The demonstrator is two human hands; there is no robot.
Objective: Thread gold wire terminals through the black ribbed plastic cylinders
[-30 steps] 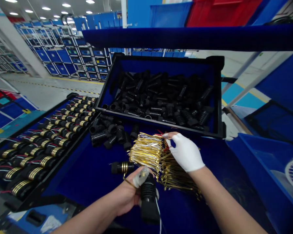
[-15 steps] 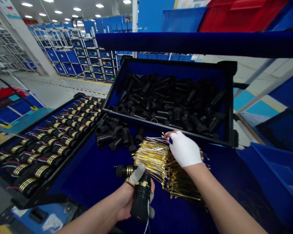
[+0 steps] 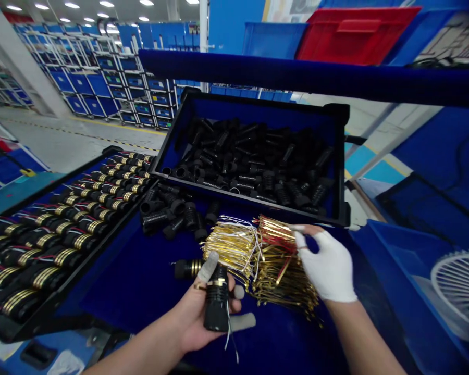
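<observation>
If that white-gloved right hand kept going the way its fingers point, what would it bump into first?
Most likely the pile of gold rings with red wires: the right hand points leftward with its fingertips at the pile's edge. Depth is hard to judge, so contact is uncertain.
</observation>
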